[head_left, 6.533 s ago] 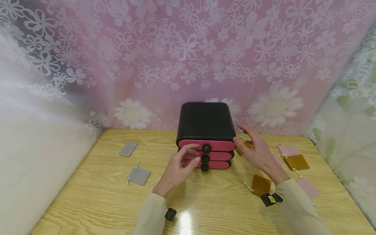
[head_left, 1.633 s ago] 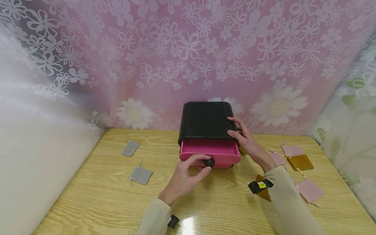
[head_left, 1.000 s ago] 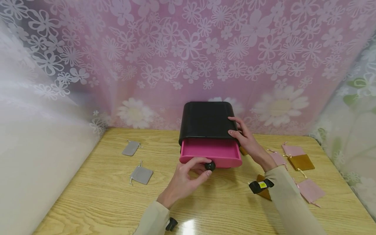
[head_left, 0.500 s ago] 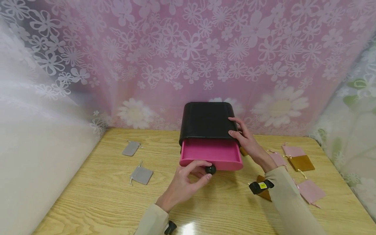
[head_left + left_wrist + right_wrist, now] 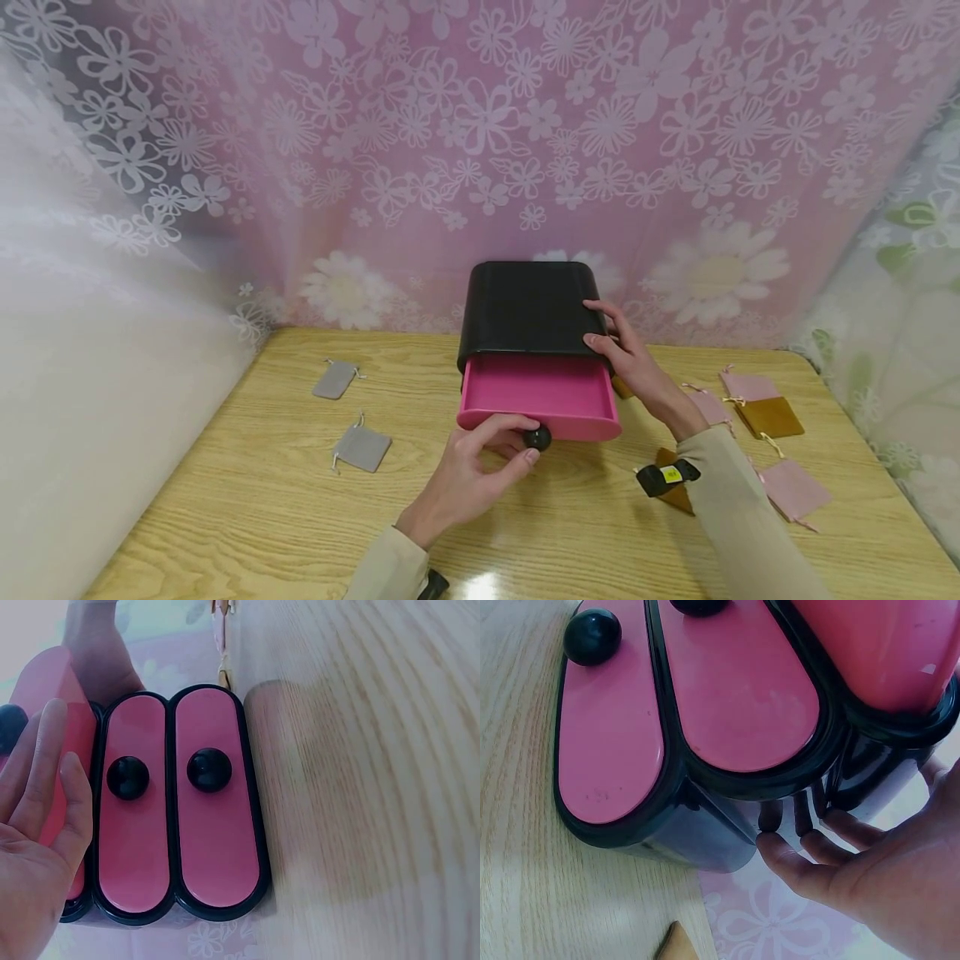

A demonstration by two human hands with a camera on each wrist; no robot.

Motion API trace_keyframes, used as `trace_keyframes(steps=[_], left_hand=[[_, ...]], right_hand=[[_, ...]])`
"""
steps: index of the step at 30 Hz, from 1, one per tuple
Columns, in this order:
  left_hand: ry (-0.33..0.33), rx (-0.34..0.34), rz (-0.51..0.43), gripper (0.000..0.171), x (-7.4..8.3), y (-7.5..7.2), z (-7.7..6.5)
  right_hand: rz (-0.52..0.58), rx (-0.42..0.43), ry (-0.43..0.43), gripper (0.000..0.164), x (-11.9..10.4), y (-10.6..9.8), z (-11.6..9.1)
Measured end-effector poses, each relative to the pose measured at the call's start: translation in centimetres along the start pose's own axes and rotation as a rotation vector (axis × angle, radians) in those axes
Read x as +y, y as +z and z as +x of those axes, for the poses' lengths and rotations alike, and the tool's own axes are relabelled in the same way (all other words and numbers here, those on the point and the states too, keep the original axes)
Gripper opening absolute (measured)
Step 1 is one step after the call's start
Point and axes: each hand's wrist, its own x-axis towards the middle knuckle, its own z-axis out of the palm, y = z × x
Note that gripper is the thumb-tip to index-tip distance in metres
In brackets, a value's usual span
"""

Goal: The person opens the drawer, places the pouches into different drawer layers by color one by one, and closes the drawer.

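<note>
A small black drawer cabinet (image 5: pixel 528 308) with pink drawers stands at the back of the table. Its top drawer (image 5: pixel 536 387) is pulled out, and the pink inside shows. My left hand (image 5: pixel 468 475) pinches that drawer's round black knob (image 5: pixel 537 437) between thumb and fingers. In the left wrist view the two lower drawers (image 5: pixel 135 847) are pushed in, each with a black knob. My right hand (image 5: pixel 633 367) holds the cabinet's right side, with thumb and index finger over the top edge; the right wrist view shows other fingertips (image 5: pixel 776 847) against the side wall.
Two grey drawstring pouches (image 5: pixel 363 447) lie on the left of the table. Pink pouches (image 5: pixel 795 487) and brown pouches (image 5: pixel 768 415) lie on the right, some partly hidden by the right arm. A floral curtain (image 5: pixel 480 125) hangs behind the table (image 5: pixel 247 500).
Earlier the top drawer was pushed in and both hands were near the cabinet. The right hand has taken hold of its side, and the left has drawn the top drawer out toward me by the knob.
</note>
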Motion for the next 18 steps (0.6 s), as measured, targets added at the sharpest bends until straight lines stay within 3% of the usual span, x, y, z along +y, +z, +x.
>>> trace_keyframes(steps=[18], left_hand=[[-0.021,-0.038,0.000,0.031,0.08,-0.04,-0.46]], right_hand=[[-0.003,0.000,-0.001,0.059,-0.06,0.00,-0.02]])
